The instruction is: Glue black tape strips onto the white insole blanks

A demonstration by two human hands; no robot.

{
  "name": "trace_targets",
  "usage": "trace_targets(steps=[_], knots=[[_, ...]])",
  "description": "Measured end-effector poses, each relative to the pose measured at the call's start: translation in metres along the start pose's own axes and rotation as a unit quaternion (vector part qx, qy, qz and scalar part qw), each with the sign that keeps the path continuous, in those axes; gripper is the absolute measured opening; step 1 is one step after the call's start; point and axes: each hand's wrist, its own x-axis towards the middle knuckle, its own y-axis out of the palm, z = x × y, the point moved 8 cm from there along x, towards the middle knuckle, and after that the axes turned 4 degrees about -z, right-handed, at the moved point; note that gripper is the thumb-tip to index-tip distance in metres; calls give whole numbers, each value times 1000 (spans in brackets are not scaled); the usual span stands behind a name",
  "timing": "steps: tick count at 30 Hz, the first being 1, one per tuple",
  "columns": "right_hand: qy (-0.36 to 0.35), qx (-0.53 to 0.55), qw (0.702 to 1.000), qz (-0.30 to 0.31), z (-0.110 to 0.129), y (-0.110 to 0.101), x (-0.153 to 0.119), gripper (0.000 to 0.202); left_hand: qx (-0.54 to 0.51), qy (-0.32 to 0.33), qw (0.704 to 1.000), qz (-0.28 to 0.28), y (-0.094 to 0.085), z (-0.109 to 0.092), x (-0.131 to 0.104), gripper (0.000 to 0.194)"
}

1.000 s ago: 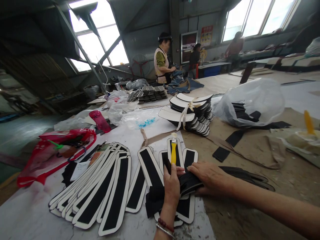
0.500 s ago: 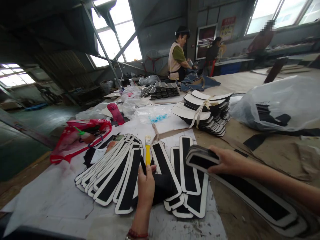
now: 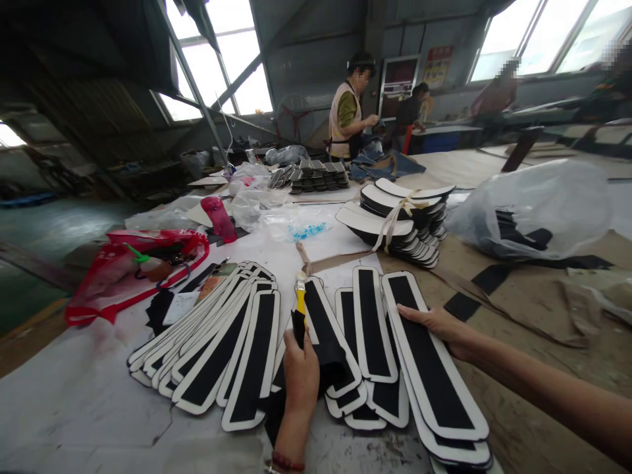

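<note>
My left hand [image 3: 301, 368] is closed around a yellow-handled brush [image 3: 301, 296] and some black fabric [image 3: 332, 359], part of which hangs beside the wrist. My right hand [image 3: 437, 324] grips the upper right edge of a stack of long white-edged black strips [image 3: 434, 368], its thumb on the top face. Left of my left hand, many similar strips [image 3: 251, 362] lie fanned out and overlapping. More strips [image 3: 374, 322] lie between my two hands.
Beyond the strips stands a tied bundle of curved pieces [image 3: 395, 220]. A clear plastic bag [image 3: 538, 204] sits at right, a red bag [image 3: 123, 276] at left. People work at the back, one in a light vest [image 3: 340, 118].
My right hand has brought the strip stack left and turned it lengthwise beside the others. My left hand, with brush and black fabric, has moved slightly right. The camera view has shifted.
</note>
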Motion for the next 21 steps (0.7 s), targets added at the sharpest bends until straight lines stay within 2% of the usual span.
trace_targets(steps=[3, 7, 13, 17, 21], knots=[[3, 22, 1000, 14, -4, 13, -1, 50, -26, 8, 999, 26, 8, -2, -8, 18], [-34, 34, 999, -3, 8, 42, 4, 47, -58, 2, 997, 48, 13, 0, -7, 19], [-50, 28, 998, 41, 29, 86, 12, 44, -86, -18, 995, 48, 0, 8, 0, 23], [-43, 5, 996, 75, 40, 100, 6, 41, -121, -33, 992, 32, -12, 19, -2, 28], [-70, -40, 995, 51, 43, 110, 4, 46, -178, -54, 982, 35, -10, 30, -6, 31]])
